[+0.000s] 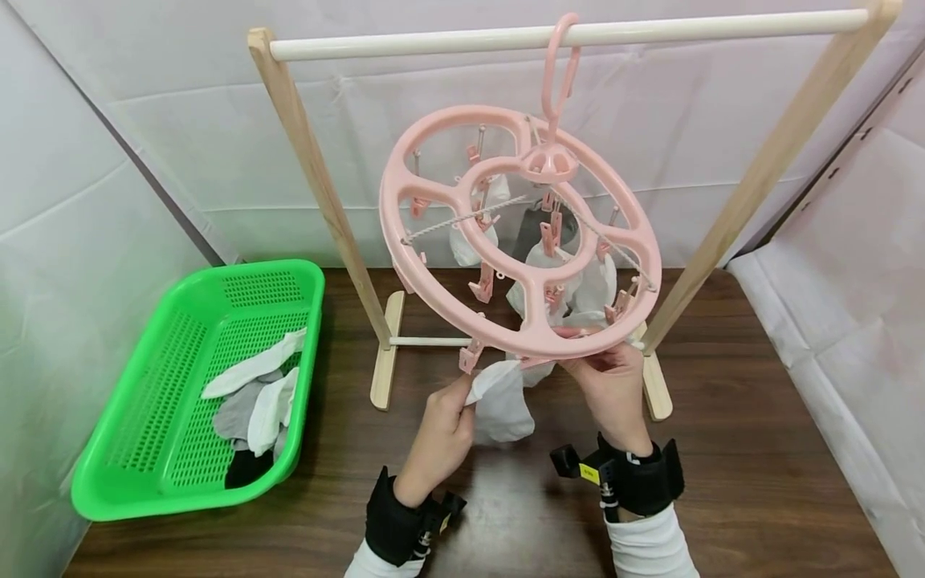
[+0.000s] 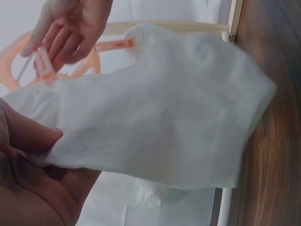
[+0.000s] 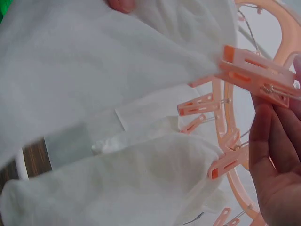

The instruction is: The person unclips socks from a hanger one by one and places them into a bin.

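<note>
While the white sock (image 1: 502, 409) is hanging just below the near rim of the pink hanger (image 1: 535, 317), the L hand (image 1: 439, 429) is pinching it near one end, thumb on the facing side, fingers behind the cloth. The R hand (image 1: 613, 389) is gripping a pink peg (image 3: 261, 80) btwn thumb & fingers, up at the rim on the sock's R.

Key relation, by my read: peg tip vs. sock edge. The peg is lying R of the cloth, long axis pointing back L at it; in the R-wrist view its tip is meeting the sock's edge, but can't tell if it's biting fabric or just overlapping in view. The sock's long axis is running out from the L pinch, across the L-wrist view. L hand's nearer the cloth (it's on it); R hand's nearer the rim.

Pose: L forearm is angling up & R, its hand below the rim; R forearm is rising nearly straight, leaning slightly L. Other socks (image 1: 473, 245) are hanging under the hanger; the green basket (image 1: 94, 490) w/ spare socks (image 1: 253, 365) is standing well off L.
</note>
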A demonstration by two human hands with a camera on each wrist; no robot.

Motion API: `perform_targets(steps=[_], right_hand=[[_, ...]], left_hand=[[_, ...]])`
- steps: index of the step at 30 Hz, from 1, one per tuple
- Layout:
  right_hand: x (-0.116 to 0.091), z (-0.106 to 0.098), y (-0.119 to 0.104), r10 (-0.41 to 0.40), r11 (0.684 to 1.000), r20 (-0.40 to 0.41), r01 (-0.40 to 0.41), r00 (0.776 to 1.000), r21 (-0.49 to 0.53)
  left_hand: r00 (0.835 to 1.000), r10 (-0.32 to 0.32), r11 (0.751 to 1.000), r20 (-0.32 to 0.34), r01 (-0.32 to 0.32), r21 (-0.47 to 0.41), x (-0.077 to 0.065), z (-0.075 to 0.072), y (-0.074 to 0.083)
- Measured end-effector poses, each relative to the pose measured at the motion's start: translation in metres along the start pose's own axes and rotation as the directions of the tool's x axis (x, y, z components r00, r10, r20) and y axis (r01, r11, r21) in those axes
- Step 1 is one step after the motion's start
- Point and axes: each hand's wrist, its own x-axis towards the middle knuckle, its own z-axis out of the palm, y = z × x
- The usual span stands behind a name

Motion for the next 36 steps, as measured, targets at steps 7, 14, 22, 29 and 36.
perform_targets(steps=[7, 14, 22, 29, 36], right_hand=[[0.001, -0.005, -0.001, 0.027, 1.0, -0.163, -0.028, 0.986, -0.006], [0.004, -0.012, -0.001, 0.016, 0.998, -0.18, -0.006, 0.984, 0.06], [0.007, -0.014, -0.002, 0.048, 0.992, -0.161, -0.029, 0.986, 0.12], [0.008, -0.014, -0.002, 0.036, 0.994, -0.183, -0.017, 0.982, 0.105], [0.008, -0.013, -0.003, 0.024, 0.987, -0.224, 0.013, 0.974, 0.161]], left_hand=[[0.999, -0.03, 0.999, -0.028, 0.03, 0.022, 0.003, -0.011, -0.004], [0.994, -0.037, 0.996, -0.103, 0.046, 0.082, 0.005, -0.025, -0.008], [0.98, -0.06, 0.988, -0.191, 0.085, 0.126, 0.003, -0.046, -0.016], [0.954, -0.04, 0.977, -0.298, 0.099, 0.187, 0.0, -0.068, -0.023], [0.92, -0.05, 0.971, -0.389, 0.136, 0.195, -0.004, -0.091, -0.023]])
